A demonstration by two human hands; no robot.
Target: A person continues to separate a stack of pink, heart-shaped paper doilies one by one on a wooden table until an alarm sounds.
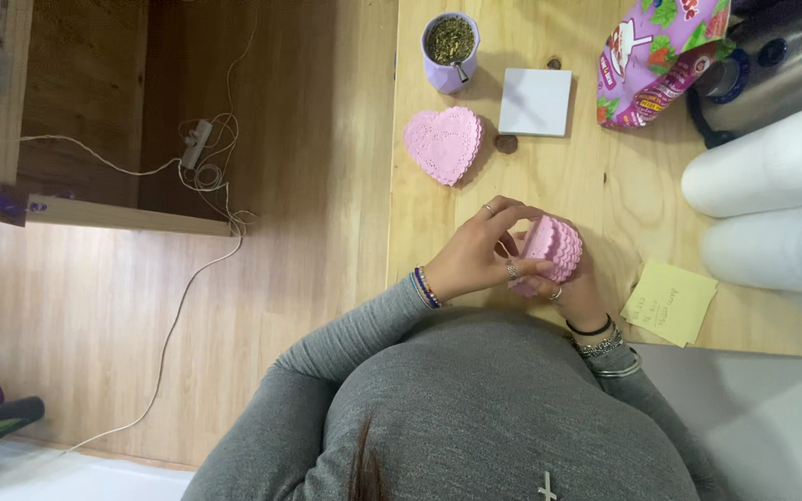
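Both hands hold a stack of pink heart-shaped paper doilies (pixel 557 245) just above the near edge of a wooden table (pixel 438 223). My left hand (pixel 480 250) pinches the stack from the left, fingers over its top. My right hand (pixel 579 292) supports it from below and the right. One pink heart doily (pixel 444 144) lies flat on the table further away, apart from the hands.
A lilac cup of green herbs with a metal straw (pixel 450 48) stands at the far edge. Beside it lie a white notepad (pixel 536 101), a pink printed bag (pixel 656 56), a steel kettle (pixel 777 60), two white cylinders (pixel 772 167) and yellow sticky notes (pixel 670 301). A cable (pixel 183 306) runs over the floor at left.
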